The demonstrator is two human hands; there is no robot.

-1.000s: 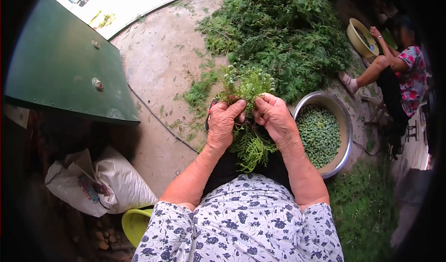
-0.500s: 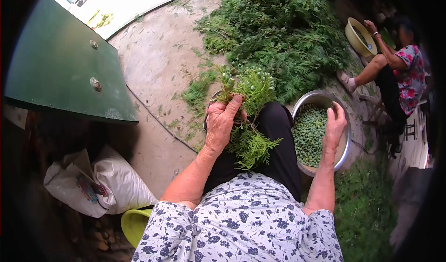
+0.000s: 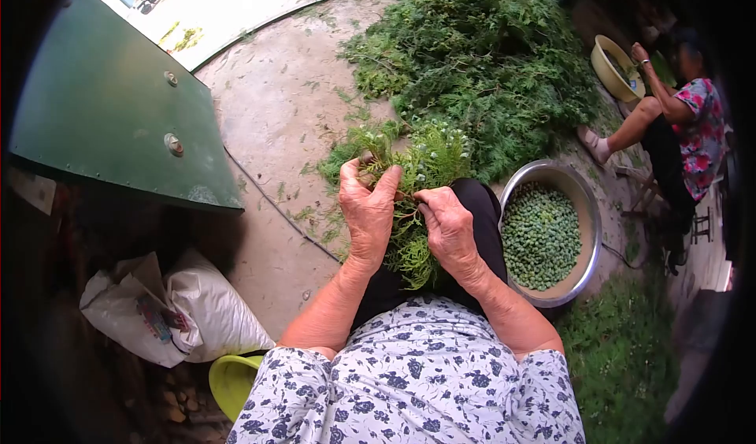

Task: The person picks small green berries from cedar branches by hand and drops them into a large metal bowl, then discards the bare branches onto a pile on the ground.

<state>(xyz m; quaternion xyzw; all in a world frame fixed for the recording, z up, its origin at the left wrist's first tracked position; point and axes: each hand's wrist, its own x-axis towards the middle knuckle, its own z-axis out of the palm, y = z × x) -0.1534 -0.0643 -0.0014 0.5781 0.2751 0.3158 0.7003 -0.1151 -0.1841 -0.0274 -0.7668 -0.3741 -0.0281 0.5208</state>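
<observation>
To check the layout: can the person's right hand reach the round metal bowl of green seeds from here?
Probably yes. The right hand is on the green leafy sprig over the lap; the round metal bowl stands on the ground just beside the right leg, and nothing lies between them.

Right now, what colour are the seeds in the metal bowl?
Pale green seeds in the metal bowl, clearest in the head view.

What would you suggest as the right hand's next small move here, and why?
Probably pluck one piece off the sprig for the metal bowl: the left hand grips the sprig, the right hand pinches at it, and the bowl holds green pellets.
</observation>
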